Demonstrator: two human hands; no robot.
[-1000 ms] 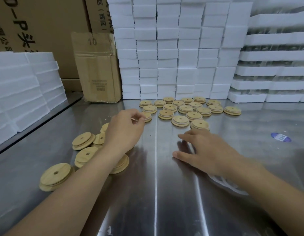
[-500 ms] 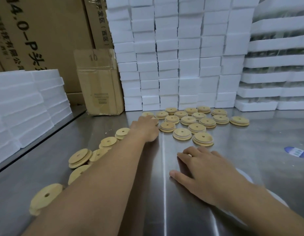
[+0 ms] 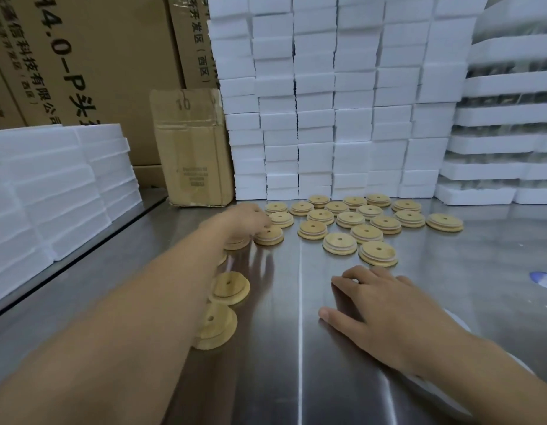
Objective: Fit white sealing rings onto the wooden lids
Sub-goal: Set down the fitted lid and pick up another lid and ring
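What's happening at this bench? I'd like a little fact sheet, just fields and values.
Surface: shiny metal table
Left: left hand reaches far out to the near-left edge of the far cluster; blurred, grip unclear
Right: right hand lies flat on the table, holding nothing
Far cluster: wooden lids, each with a centre hole, a pale line round the rims
Near left: loose lids beside the left forearm
Backdrop: stacked white foam blocks, cardboard box

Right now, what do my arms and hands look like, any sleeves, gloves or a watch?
The left hand and right hand wear no gloves; neither wrist carries a watch or band. No sleeves show: the left forearm and right forearm are bare to the frame's edge.
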